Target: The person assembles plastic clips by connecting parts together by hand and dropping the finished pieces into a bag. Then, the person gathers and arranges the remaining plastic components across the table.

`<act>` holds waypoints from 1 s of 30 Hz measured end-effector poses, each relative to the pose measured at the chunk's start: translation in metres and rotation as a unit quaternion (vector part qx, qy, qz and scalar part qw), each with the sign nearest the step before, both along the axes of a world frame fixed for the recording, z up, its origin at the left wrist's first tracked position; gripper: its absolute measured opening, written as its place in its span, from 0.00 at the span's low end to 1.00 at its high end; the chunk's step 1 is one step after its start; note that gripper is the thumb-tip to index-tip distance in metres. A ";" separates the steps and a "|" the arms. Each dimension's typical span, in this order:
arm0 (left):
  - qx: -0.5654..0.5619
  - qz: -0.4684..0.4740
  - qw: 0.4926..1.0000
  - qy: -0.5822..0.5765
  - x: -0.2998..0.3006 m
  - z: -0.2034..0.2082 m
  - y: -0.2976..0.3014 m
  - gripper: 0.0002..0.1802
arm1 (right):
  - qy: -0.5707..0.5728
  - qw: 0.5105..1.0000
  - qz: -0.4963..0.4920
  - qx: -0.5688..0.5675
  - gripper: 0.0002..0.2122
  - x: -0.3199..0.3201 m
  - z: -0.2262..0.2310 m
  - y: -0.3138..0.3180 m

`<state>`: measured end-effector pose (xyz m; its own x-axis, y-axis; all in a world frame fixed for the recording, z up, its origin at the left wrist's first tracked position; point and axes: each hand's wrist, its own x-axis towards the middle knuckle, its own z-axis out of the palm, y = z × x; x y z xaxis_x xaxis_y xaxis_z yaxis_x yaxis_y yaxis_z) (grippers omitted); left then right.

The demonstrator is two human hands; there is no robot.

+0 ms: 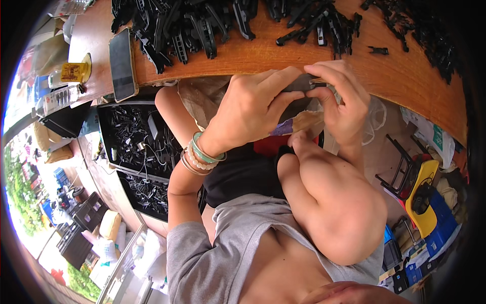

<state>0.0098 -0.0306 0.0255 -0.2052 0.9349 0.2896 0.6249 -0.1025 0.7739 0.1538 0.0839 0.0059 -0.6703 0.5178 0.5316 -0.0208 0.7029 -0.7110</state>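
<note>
Just off the near edge of the wooden table (243, 58), my two hands meet around a small black plastic part (318, 84). My left hand (253, 104), with bracelets at the wrist, pinches its left side between thumb and fingers. Thumb and forefinger of my right hand (347, 101) close on the right side. Fingers cover much of the part, so its full shape is hidden. Beyond the hands lie a heap of long black plastic pieces (202, 30) and a second heap of black parts (326, 25). One loose black piece (378, 50) rests apart from them.
A phone (123, 66) lies at the table's left edge, near a yellow container (74, 72). More small black parts (435, 40) cover the far right. Below left stand black crates (134, 175) filled with dark parts. A yellow chair (424, 197) is at right, and clear plastic (374, 119) hangs below the table edge.
</note>
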 end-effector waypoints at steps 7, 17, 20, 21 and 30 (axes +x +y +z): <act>-0.016 -0.019 0.999 -0.037 -0.005 -0.005 0.002 0.17 | -0.013 1.000 0.014 -0.024 0.19 0.005 -0.004 0.004; -0.004 0.251 0.952 0.178 -0.045 -0.030 0.033 0.12 | -0.031 0.998 -0.025 0.058 0.13 -0.032 -0.034 0.021; -0.070 0.309 0.898 0.305 -0.053 -0.037 0.051 0.16 | -0.139 0.955 -0.121 0.234 0.10 -0.049 -0.037 0.028; -0.075 0.324 0.887 0.321 -0.055 -0.039 0.054 0.18 | -0.136 0.955 -0.120 0.235 0.10 -0.053 -0.037 0.030; 0.082 0.337 0.936 -0.062 -0.046 -0.035 0.041 0.10 | 0.160 0.982 -0.086 -0.054 0.08 -0.047 -0.036 0.042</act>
<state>-0.0361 0.0108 -0.0098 -0.7736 0.5266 0.3524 0.4969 0.1590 0.8531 0.1064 0.1260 -0.0299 -0.3746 0.6736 0.6371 -0.1428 0.6370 -0.7575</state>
